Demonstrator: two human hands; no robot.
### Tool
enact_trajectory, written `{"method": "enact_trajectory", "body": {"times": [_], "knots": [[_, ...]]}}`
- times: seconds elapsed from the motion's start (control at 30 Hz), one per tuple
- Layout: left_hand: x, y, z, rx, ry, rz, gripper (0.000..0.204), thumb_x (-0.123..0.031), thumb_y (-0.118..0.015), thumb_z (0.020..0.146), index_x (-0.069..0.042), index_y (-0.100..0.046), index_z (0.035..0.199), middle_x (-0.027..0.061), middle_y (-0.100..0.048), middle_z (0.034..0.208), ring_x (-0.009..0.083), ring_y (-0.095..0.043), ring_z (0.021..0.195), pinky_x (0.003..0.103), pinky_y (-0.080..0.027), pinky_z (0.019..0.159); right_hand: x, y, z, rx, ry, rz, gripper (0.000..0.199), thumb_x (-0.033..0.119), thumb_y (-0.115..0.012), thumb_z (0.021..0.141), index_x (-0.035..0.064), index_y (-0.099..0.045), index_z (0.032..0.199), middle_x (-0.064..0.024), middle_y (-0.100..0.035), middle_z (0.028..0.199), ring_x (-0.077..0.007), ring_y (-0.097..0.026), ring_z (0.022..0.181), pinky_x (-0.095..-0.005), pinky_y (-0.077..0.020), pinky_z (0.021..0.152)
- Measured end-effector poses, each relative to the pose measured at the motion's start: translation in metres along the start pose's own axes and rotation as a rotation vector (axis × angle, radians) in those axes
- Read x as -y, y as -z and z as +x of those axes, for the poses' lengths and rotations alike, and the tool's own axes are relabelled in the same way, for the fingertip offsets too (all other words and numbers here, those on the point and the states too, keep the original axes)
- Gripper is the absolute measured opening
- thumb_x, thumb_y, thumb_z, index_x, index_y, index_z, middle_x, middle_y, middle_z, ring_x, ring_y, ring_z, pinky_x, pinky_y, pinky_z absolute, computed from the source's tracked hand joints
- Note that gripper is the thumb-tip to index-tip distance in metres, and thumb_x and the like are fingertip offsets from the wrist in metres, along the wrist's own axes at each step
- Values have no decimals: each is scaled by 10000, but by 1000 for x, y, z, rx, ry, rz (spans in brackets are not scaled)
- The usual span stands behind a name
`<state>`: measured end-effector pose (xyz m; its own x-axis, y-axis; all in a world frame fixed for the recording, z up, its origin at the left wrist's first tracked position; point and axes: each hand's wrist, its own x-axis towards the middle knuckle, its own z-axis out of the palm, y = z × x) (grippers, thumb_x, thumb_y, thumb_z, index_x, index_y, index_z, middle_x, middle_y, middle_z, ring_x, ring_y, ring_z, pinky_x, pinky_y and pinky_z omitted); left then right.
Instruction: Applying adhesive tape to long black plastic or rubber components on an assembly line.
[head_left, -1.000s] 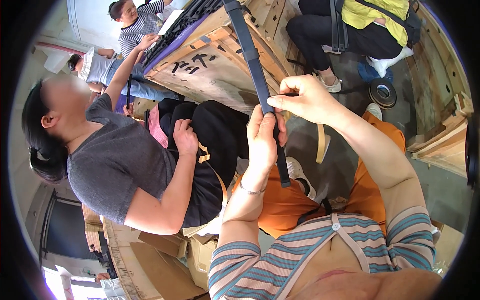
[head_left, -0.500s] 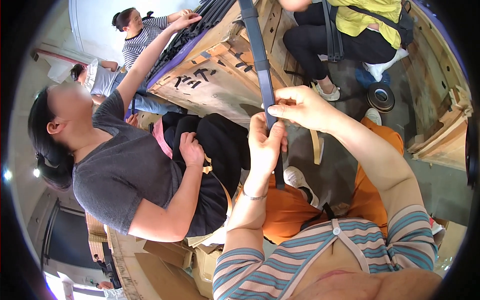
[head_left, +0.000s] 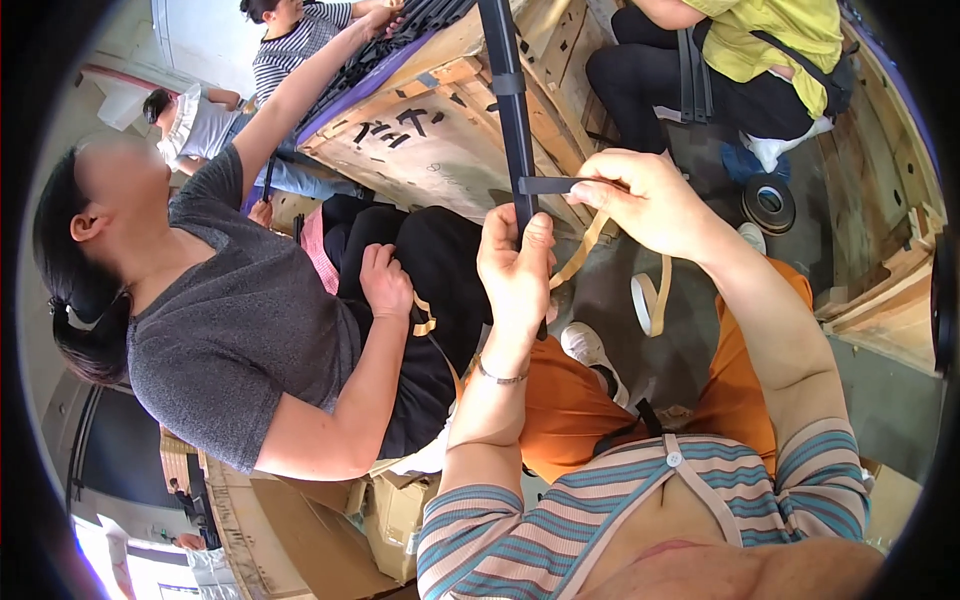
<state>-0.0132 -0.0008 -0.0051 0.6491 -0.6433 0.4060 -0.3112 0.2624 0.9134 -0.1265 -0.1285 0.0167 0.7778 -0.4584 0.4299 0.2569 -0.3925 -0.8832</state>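
A long dark bar (head_left: 508, 130) stands in front of me, tilted slightly, its upper end running out of view. My left hand (head_left: 517, 262) is wrapped round its lower part, thumb laid along the bar. A short black tape strip (head_left: 548, 185) reaches sideways from the bar just above that hand. Its other end is pinched in my right hand (head_left: 640, 205), off to the bar's right. Higher up, a black band (head_left: 508, 84) encircles the bar. A tan paper-like strip (head_left: 597, 235) hangs below my right hand; where its upper end is held is hidden.
On my left sits a co-worker in a grey shirt (head_left: 215, 320), one arm stretched to black bars (head_left: 425, 22) on a wooden crate (head_left: 430, 165). A person in yellow (head_left: 770, 50) sits ahead right, near a black tape roll (head_left: 768, 203) on the floor. Cardboard boxes (head_left: 400, 520) stand lower left.
My right hand has moved off the bar to the right, drawing the black tape strip out sideways. My left hand has shifted slightly left and keeps its grip. More tan strip shows.
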Motion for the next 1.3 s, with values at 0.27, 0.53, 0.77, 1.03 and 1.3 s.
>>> {"method": "enact_trajectory", "body": {"times": [0.27, 0.53, 0.77, 1.03, 1.3], "knots": [[-4, 17, 10, 149, 108, -174, 209, -217, -497, 903, -10, -525, 893, 53, -522, 628, 94, -433, 463, 198, -346, 428, -7, 9, 6, 30, -21, 4, 147, 120, -564, 863, -10, -616, 814, -11, -506, 744, -62, -459, 674, -214, -376, 592], [-6, 18, 17, 281, 242, -447, 341, -320, -426, 919, 1, -535, 886, 88, -554, 626, 111, -456, 478, 206, -375, 473, -8, 8, 14, 72, -24, 13, 222, 191, -567, 868, -10, -610, 783, -20, -508, 728, -67, -470, 660, -221, -379, 581], [-9, 20, 21, 285, 272, -427, 356, -301, -382, 932, 23, -524, 895, 113, -558, 645, 122, -452, 460, 213, -370, 456, -7, 5, 20, 54, -13, 7, 234, 196, -574, 864, -14, -604, 766, -14, -501, 703, -61, -462, 640, -217, -371, 563], [-13, 17, 22, 215, 184, -392, 247, -223, -427, 921, 20, -470, 931, 159, -566, 675, 139, -437, 369, 229, -357, 348, -9, 11, 22, 37, -39, 0, 223, 185, -590, 853, -12, -610, 750, -3, -482, 695, -54, -419, 614, -214, -344, 542], [-9, 19, 35, 193, 184, -487, 188, -197, -453, 920, -10, -472, 919, 164, -588, 706, 143, -505, 435, 211, -417, 406, -7, 16, 30, 21, -64, -19, 246, 203, -584, 858, -12, -610, 742, -2, -480, 683, -56, -425, 614, -217, -346, 548]]}}
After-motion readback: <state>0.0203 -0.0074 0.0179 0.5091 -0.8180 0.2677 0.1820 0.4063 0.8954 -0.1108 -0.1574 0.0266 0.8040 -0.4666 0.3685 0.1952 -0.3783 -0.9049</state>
